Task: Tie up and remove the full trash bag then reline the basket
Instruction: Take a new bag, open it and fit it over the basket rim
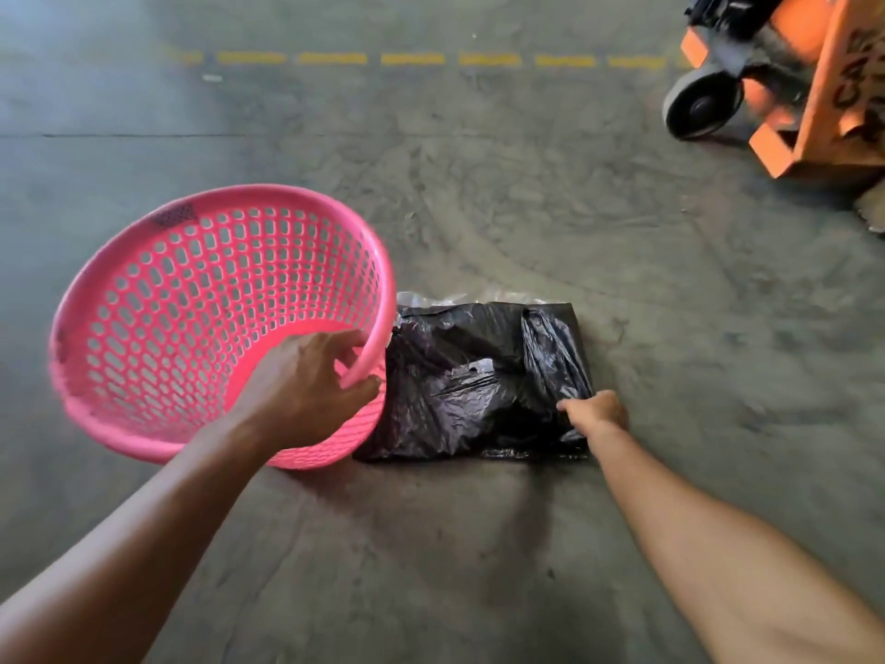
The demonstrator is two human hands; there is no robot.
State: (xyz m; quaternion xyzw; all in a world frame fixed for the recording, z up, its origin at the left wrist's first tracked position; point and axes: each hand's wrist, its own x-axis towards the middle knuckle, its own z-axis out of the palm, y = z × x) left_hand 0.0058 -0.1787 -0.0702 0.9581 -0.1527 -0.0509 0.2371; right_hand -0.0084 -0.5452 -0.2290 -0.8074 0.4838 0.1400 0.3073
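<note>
Black plastic is what the right hand (596, 414) has closed its fingers on, at the bag (479, 381)'s 4 o'clock corner, probably to lift this fresh liner off the concrete floor (527, 194). Left hand (306, 381) curls round the pink basket (191, 299)'s rim at 4 o'clock, tilting the empty mouth toward the bag. An orange cart (814, 88) stands at 1 o'clock.

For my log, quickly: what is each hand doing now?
Left hand: fingers closed on the pink basket rim.
Right hand: fingers closed on the black bag.
</note>
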